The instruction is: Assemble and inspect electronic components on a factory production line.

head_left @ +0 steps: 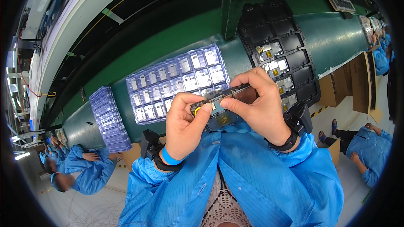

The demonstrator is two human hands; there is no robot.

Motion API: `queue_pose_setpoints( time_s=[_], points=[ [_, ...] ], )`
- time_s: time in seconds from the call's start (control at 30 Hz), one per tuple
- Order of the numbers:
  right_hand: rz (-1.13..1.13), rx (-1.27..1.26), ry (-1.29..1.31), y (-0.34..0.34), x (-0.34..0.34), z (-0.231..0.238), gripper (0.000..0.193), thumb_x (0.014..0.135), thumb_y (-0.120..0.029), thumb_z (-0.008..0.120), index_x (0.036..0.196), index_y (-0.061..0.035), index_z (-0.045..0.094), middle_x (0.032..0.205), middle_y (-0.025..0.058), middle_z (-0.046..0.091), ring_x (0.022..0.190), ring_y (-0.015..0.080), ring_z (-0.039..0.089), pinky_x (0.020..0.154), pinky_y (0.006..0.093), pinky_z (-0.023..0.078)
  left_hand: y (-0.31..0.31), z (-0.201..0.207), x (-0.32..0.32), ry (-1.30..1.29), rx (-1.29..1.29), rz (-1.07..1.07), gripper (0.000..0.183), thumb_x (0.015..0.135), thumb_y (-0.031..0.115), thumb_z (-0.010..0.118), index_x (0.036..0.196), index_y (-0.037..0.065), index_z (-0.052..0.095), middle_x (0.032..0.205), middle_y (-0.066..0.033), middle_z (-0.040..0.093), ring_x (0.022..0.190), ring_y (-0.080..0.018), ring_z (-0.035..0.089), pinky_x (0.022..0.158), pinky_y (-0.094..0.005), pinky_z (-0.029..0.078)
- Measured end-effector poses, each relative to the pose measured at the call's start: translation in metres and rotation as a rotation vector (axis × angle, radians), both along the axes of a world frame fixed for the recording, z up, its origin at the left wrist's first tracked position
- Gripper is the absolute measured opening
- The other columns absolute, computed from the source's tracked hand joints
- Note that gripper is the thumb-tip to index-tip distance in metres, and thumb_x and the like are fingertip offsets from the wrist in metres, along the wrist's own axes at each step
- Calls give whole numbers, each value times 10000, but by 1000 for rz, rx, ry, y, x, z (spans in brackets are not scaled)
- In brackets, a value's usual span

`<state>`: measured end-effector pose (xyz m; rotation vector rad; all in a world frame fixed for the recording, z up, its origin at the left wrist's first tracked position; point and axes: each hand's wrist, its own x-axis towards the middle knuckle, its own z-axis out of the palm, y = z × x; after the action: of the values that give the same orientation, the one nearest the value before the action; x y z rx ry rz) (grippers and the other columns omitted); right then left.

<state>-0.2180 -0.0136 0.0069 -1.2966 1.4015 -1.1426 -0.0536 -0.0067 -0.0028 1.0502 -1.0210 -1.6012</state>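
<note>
Close in front of my chest, a small circuit board (223, 119) with gold contacts and a dark brown and black section is held between both hands. My left hand (185, 122) pinches its left end with thumb and forefinger, beside a round yellow spot. With its thumb on the board's upper side, my right hand (263, 105) grips the right part. Beyond my hands lies a clear plastic tray (131, 102) whose pockets carry many small silver-white parts. A black tray (271, 27) to the right has similar circuit boards (276, 67) in its left column.
Left of the clear tray is a stack of empty clear trays (108, 117) on the green bench (332, 33). A grey-green post (233, 8) rises behind the bench. Cardboard boxes (362, 80) are at the right. People in blue coats sit at left (90, 168) and right (370, 151).
</note>
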Motion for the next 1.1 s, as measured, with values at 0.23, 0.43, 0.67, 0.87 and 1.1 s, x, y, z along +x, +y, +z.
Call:
queue_pose_setpoints(
  time_s=[0.23, 0.43, 0.67, 0.87, 1.1],
  points=[
    [-36, -72, 60, 0, 3, -1, 242, 635, -10, 714, 830, 13, 573, 817, 86, 487, 684, 165, 595, 569, 241, 512, 0, -1, 0, -25, -16, -30, 187, 820, -55, 522, 967, 8, 426, 882, -72, 558, 780, -67, 522, 647, -191, 427],
    [-55, -123, 78, 0, 4, -7, 225, 636, -16, 707, 813, 14, 572, 797, 87, 470, 679, 171, 563, 578, 248, 523, -2, -3, -3, -60, -59, 20, 197, 802, -47, 556, 950, 5, 437, 864, -64, 558, 760, -59, 520, 653, -178, 423],
    [12, 32, -15, -11, -12, -10, 234, 642, -9, 702, 832, 23, 569, 824, 95, 477, 672, 198, 614, 564, 255, 514, -12, -6, -10, -65, 72, -46, 250, 785, -66, 561, 981, -8, 417, 888, -76, 550, 776, -78, 523, 646, -193, 438],
    [-11, 105, -40, -13, -23, -17, 232, 652, -4, 681, 855, 16, 570, 833, 100, 482, 658, 203, 632, 559, 259, 499, -21, -19, -20, -101, 81, -58, 254, 776, -68, 572, 974, -6, 426, 877, -88, 570, 766, -90, 548, 661, -206, 463],
    [15, 24, 42, -29, -54, -52, 558, 679, -179, 719, 1119, 2, 426, 924, 138, 544, 710, 156, 560, 584, 266, 445, -39, -31, -33, -53, 124, -51, 235, 782, -64, 570, 962, 7, 436, 836, -63, 582, 733, -78, 550, 646, -194, 452]
  ],
)
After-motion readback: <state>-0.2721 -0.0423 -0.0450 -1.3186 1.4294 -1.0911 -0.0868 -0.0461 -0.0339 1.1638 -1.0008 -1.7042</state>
